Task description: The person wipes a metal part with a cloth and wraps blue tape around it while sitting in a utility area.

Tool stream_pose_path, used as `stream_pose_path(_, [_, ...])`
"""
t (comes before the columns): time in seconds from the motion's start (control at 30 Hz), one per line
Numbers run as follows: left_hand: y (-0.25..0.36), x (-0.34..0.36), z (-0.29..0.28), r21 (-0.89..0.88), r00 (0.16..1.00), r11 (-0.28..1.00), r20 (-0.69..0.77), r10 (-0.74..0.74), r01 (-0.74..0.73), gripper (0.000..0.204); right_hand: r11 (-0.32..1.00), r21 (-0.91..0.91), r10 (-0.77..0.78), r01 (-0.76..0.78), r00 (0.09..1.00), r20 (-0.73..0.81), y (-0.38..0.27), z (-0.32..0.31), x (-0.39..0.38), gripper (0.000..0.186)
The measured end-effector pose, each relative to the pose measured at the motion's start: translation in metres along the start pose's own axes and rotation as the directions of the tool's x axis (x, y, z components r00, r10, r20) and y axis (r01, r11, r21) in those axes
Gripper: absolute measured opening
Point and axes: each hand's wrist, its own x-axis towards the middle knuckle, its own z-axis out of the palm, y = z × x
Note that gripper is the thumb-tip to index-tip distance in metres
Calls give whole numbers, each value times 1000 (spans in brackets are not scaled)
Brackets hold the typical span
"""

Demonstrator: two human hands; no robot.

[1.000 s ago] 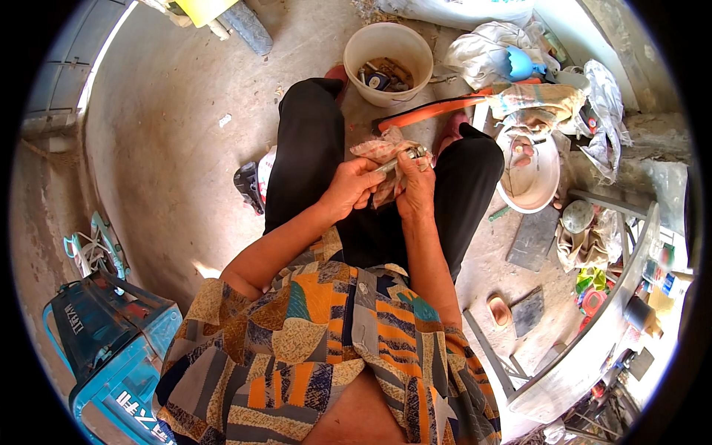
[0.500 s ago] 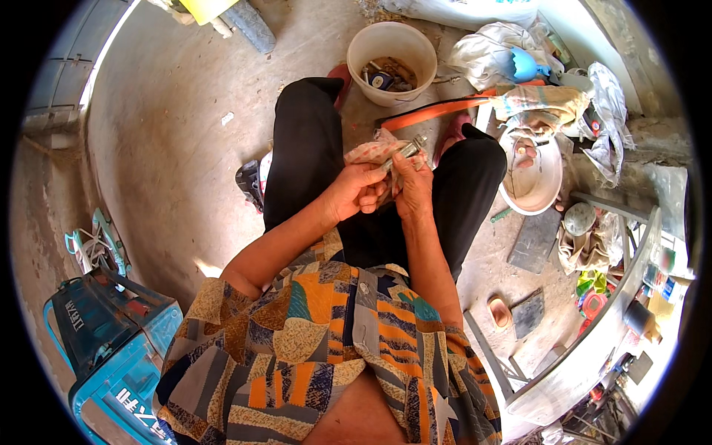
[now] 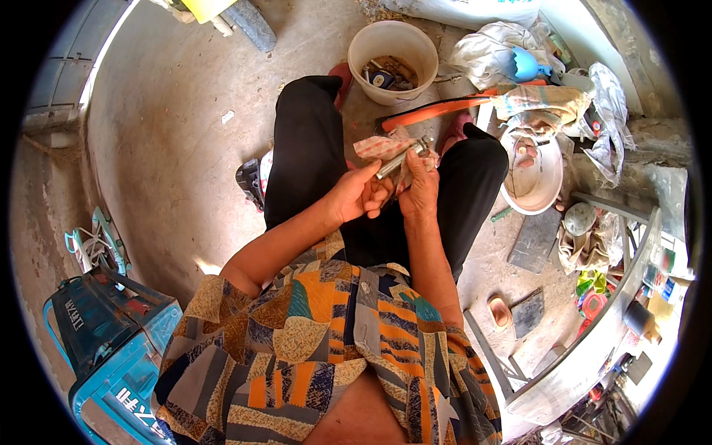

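Between my knees, both hands are around a silver metal bolt [image 3: 397, 165] with a nut-like wider part at its far right end. My left hand [image 3: 356, 193] is closed, its thumb against the near end of the bolt and its other fingers curled below. My right hand [image 3: 421, 190] grips the bolt's far part, thumb on top, together with a red-and-white patterned cloth [image 3: 377, 147]. The cloth spreads out beyond the bolt and partly under it. My right fingers are mostly hidden behind the cloth and bolt.
Ahead stands a white bucket [image 3: 391, 43] with metal pieces and a blue tape measure inside. An orange-edged strip [image 3: 430, 113] lies beyond my right knee. To the right are a white basin [image 3: 532, 178] and a dark slab [image 3: 535, 241]; at lower left, a teal box [image 3: 111, 356].
The bolt and both hands have shifted slightly to the right. More of the bolt's silver shaft shows now, and my left thumb has moved back toward its near end.
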Motion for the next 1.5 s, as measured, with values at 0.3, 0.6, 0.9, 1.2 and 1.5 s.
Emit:
stream_pose_path(0.3, [-6,8,-9,44,987,987,-42,155,-153,32,995,-100,20,-21,1000,-6,0,-3,0,22])
stream_pose_path(0.6, [-1,9,-17,-81,999,996,-16,37,-38,38,964,-236,131,-120,991,29,9,2,-4,13])
stream_pose_path(0.9, [-1,7,0,-16,975,984,-138,175,-179,32,965,-221,160,-140,984,73,11,-8,2,18])
stream_pose_path(1.2, [-2,2,-17,-42,996,997,58,-60,63,37,996,-27,81,-79,995,55,7,-5,3,20])
stream_pose_path(1.5, [-5,7,-12,48,989,994,-107,100,-96,26,991,-106,82,-83,997,-13,12,-11,6,15])
